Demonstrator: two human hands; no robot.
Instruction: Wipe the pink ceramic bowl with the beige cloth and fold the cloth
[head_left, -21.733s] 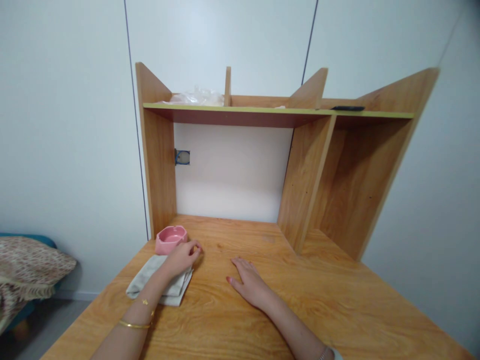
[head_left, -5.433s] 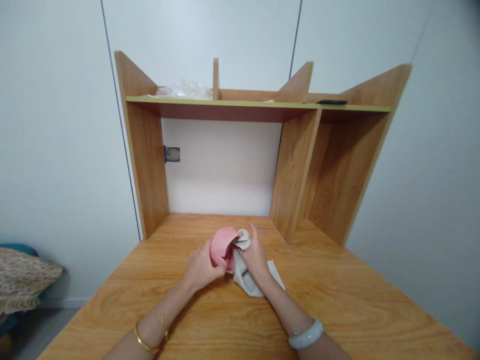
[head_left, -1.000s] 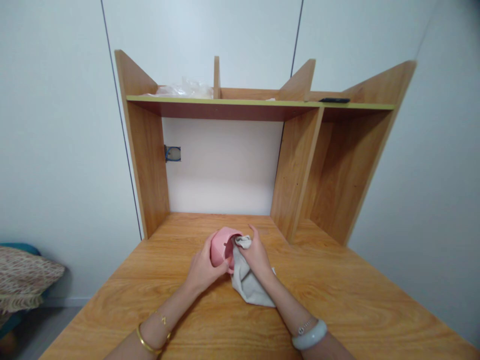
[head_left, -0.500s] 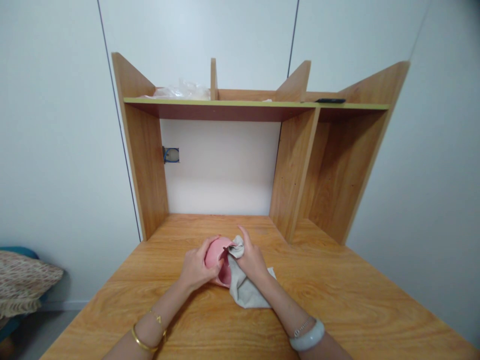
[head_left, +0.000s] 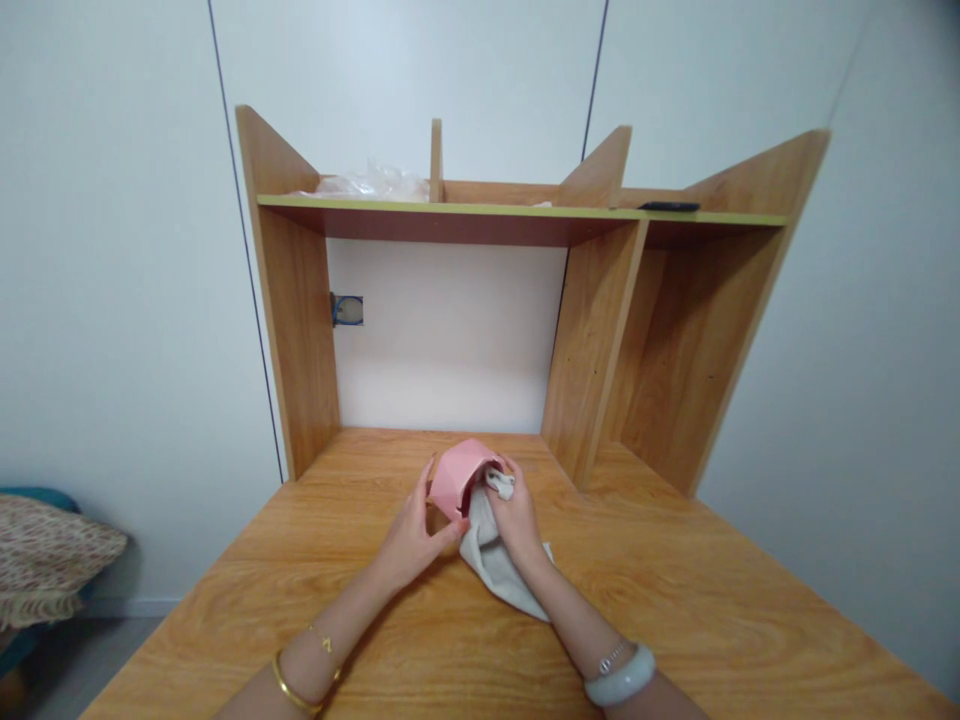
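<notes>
A pink, hollow, faceted container (head_left: 459, 475) is tilted on its side above the desk, its opening facing right and toward me. My left hand (head_left: 411, 535) grips its left side, fingers behind and thumb at the lower rim. A light grey cloth (head_left: 491, 555) is bunched in my right hand (head_left: 517, 515), which presses it at the opening. Part of the cloth goes inside the container, and the rest hangs down to the desktop. The right fingertips are partly hidden by the cloth and the rim.
The wooden desk (head_left: 660, 600) carries a hutch (head_left: 592, 350) at the back. On its upper shelf lie a clear plastic bag (head_left: 375, 183) and a flat black object (head_left: 669, 206). An open wall socket box (head_left: 347, 310) shows blue wire. Patterned fabric (head_left: 56, 555) sits at the far left.
The pink container has moved up and to the right and been turned, so its outer facets now show more. My right hand has shifted with the cloth deeper toward the opening.
</notes>
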